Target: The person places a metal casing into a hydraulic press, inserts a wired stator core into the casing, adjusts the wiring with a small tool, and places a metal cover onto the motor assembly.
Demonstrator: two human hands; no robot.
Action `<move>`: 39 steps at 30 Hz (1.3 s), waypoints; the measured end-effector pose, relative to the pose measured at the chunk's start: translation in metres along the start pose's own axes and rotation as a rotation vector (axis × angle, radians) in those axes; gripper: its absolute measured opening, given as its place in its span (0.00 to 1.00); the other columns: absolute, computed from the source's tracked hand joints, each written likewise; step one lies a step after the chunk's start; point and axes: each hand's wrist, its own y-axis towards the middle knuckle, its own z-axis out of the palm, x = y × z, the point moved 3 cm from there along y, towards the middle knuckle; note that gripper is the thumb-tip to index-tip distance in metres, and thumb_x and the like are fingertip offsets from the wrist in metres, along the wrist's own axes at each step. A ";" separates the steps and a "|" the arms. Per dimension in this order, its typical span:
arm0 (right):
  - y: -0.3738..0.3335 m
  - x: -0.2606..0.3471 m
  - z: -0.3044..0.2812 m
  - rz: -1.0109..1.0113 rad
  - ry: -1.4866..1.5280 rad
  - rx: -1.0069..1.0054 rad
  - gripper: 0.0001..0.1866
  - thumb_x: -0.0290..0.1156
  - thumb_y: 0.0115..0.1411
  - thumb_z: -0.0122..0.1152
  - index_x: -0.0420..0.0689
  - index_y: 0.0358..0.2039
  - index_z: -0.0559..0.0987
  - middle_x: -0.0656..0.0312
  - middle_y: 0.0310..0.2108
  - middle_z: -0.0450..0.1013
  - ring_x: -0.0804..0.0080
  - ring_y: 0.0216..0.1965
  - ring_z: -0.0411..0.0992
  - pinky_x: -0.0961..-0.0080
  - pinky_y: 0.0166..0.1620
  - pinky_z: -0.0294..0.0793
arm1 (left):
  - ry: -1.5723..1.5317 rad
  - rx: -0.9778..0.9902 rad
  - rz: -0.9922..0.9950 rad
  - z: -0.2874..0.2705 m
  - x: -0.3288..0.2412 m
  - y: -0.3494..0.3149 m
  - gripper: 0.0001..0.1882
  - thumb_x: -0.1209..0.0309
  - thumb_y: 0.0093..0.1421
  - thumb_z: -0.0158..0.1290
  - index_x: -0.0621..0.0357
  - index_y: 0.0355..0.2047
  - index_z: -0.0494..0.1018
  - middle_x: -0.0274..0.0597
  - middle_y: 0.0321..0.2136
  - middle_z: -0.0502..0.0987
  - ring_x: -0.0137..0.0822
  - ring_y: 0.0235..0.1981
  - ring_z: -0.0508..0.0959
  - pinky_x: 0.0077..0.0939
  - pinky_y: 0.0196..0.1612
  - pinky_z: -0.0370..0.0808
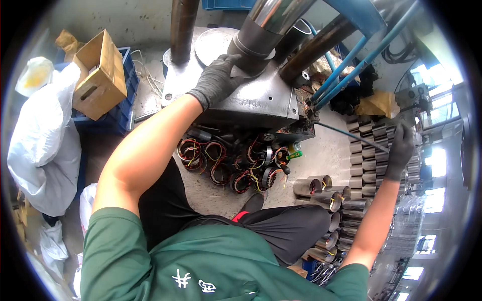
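Observation:
My left hand (pixel 217 82), in a dark grey glove, is pressed to the near left side of a dark metal cylinder (pixel 254 44), thumb and fingers bent against it. The cylinder stands tilted in the view on a press's steel bed (pixel 246 105), below a shiny steel ram (pixel 281 12). Beside it on the bed lies a pale round plate (pixel 213 44). Out to the right my right hand (pixel 401 148), gloved alike, closes round the end of a thin lever (pixel 351 135) that runs from the press. Its fingers are partly hidden.
Wound copper stators (pixel 219 172) with coloured wires lie on the floor below the bed. Metal tubes (pixel 329 200) stand in rows at right. Blue pipes (pixel 366 60) and steel columns (pixel 183 30) flank the press. A cardboard box (pixel 103 80) sits in a blue crate (pixel 129 83) at left.

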 end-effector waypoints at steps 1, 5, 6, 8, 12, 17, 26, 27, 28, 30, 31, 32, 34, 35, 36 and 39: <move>0.017 -0.006 0.008 0.091 0.084 -0.037 0.11 0.32 0.66 0.59 0.44 0.47 0.81 0.53 0.46 0.79 0.55 0.48 0.79 0.64 0.50 0.78 | 0.012 0.014 0.010 -0.003 0.002 -0.002 0.32 0.61 0.62 0.62 0.58 0.64 0.68 0.56 0.57 0.73 0.51 0.51 0.81 0.42 0.57 0.77; 0.060 -0.043 0.036 0.084 -0.175 -0.022 0.17 0.38 0.62 0.63 0.46 0.49 0.81 0.52 0.47 0.80 0.54 0.49 0.78 0.64 0.54 0.76 | 0.032 0.098 -0.096 -0.021 0.010 -0.014 0.17 0.63 0.60 0.64 0.61 0.45 0.80 0.54 0.44 0.80 0.49 0.46 0.82 0.40 0.53 0.78; 0.063 -0.057 0.044 0.103 -0.217 -0.030 0.17 0.37 0.61 0.62 0.47 0.49 0.81 0.52 0.47 0.80 0.54 0.49 0.78 0.63 0.54 0.76 | 0.081 0.083 -0.094 -0.026 0.013 -0.016 0.17 0.63 0.60 0.63 0.61 0.44 0.80 0.54 0.43 0.80 0.50 0.47 0.81 0.41 0.54 0.77; 0.087 -0.052 0.039 0.108 -0.265 -0.050 0.17 0.35 0.61 0.60 0.50 0.51 0.81 0.52 0.48 0.80 0.53 0.50 0.78 0.61 0.56 0.75 | 0.112 0.021 -0.137 -0.041 0.033 -0.023 0.17 0.62 0.59 0.64 0.60 0.43 0.81 0.54 0.43 0.81 0.52 0.49 0.80 0.43 0.56 0.75; 0.085 -0.077 0.052 0.171 -0.131 0.078 0.22 0.39 0.60 0.57 0.50 0.54 0.81 0.51 0.52 0.79 0.51 0.55 0.77 0.61 0.57 0.75 | 0.399 0.138 -0.361 -0.052 0.027 -0.037 0.23 0.53 0.58 0.62 0.55 0.47 0.82 0.54 0.52 0.79 0.55 0.54 0.76 0.46 0.59 0.73; 0.091 -0.059 0.063 0.310 -0.222 0.282 0.24 0.45 0.61 0.56 0.51 0.54 0.82 0.49 0.52 0.79 0.52 0.54 0.77 0.60 0.58 0.74 | 0.719 0.442 -0.184 -0.013 0.005 -0.061 0.39 0.45 0.66 0.54 0.57 0.68 0.61 0.63 0.70 0.59 0.59 0.73 0.55 0.51 0.73 0.55; 0.087 -0.062 0.048 0.352 -0.177 0.399 0.21 0.46 0.63 0.58 0.48 0.51 0.83 0.51 0.47 0.81 0.54 0.51 0.78 0.61 0.57 0.74 | 0.381 0.534 0.505 0.034 -0.067 -0.092 0.33 0.52 0.59 0.62 0.49 0.63 0.71 0.58 0.68 0.62 0.62 0.70 0.59 0.59 0.72 0.55; 0.087 -0.061 0.050 0.352 -0.173 0.398 0.21 0.46 0.63 0.58 0.48 0.51 0.83 0.51 0.47 0.81 0.54 0.51 0.78 0.61 0.57 0.74 | 0.308 0.574 0.556 0.034 -0.066 -0.090 0.31 0.54 0.58 0.64 0.50 0.60 0.74 0.57 0.67 0.65 0.62 0.70 0.61 0.58 0.71 0.58; 0.086 -0.059 0.054 0.359 -0.157 0.404 0.21 0.47 0.63 0.58 0.48 0.51 0.83 0.51 0.47 0.81 0.55 0.51 0.78 0.61 0.57 0.74 | 0.235 0.615 0.607 0.034 -0.066 -0.088 0.29 0.56 0.57 0.65 0.50 0.58 0.76 0.56 0.66 0.67 0.61 0.69 0.62 0.58 0.70 0.60; 0.086 -0.060 0.054 0.367 -0.155 0.407 0.21 0.47 0.63 0.58 0.48 0.51 0.83 0.51 0.46 0.81 0.55 0.50 0.78 0.61 0.56 0.74 | 0.141 0.601 0.536 0.035 -0.066 -0.080 0.29 0.58 0.56 0.65 0.50 0.57 0.76 0.55 0.65 0.68 0.61 0.68 0.63 0.57 0.70 0.61; 0.085 -0.060 0.055 0.379 -0.147 0.412 0.22 0.47 0.63 0.58 0.48 0.50 0.83 0.51 0.46 0.81 0.55 0.50 0.78 0.61 0.56 0.74 | 0.053 0.589 0.459 0.034 -0.064 -0.075 0.28 0.60 0.56 0.65 0.50 0.57 0.76 0.54 0.64 0.69 0.61 0.67 0.64 0.56 0.69 0.63; 0.086 -0.060 0.052 0.389 -0.145 0.414 0.22 0.48 0.63 0.58 0.48 0.50 0.83 0.51 0.45 0.81 0.55 0.49 0.79 0.61 0.56 0.74 | 0.091 0.525 0.487 0.034 -0.060 -0.070 0.30 0.60 0.56 0.65 0.52 0.59 0.74 0.54 0.65 0.68 0.60 0.68 0.64 0.54 0.69 0.63; 0.089 -0.060 0.046 0.396 -0.152 0.415 0.22 0.48 0.63 0.58 0.49 0.50 0.83 0.51 0.44 0.81 0.55 0.49 0.79 0.62 0.55 0.74 | 0.136 0.491 0.439 0.042 -0.055 -0.061 0.31 0.60 0.56 0.64 0.53 0.60 0.73 0.54 0.65 0.67 0.60 0.68 0.64 0.54 0.69 0.63; 0.089 -0.061 0.046 0.401 -0.143 0.420 0.22 0.48 0.62 0.57 0.49 0.49 0.83 0.51 0.43 0.82 0.55 0.48 0.79 0.62 0.55 0.75 | 0.193 0.460 0.381 0.043 -0.054 -0.056 0.33 0.59 0.57 0.64 0.54 0.62 0.71 0.55 0.66 0.66 0.60 0.68 0.63 0.53 0.69 0.63; 0.089 -0.062 0.046 0.401 -0.149 0.419 0.22 0.48 0.62 0.57 0.49 0.49 0.83 0.51 0.43 0.82 0.55 0.48 0.79 0.62 0.55 0.75 | 0.256 0.508 0.354 0.047 -0.053 -0.051 0.36 0.57 0.58 0.63 0.56 0.65 0.68 0.55 0.67 0.65 0.60 0.70 0.61 0.52 0.70 0.61; 0.087 -0.061 0.051 0.401 -0.129 0.414 0.21 0.48 0.62 0.58 0.48 0.48 0.84 0.51 0.42 0.82 0.55 0.47 0.80 0.62 0.54 0.75 | 0.275 0.473 0.317 0.054 -0.055 -0.041 0.36 0.55 0.60 0.62 0.57 0.65 0.67 0.57 0.68 0.64 0.59 0.70 0.60 0.52 0.71 0.59</move>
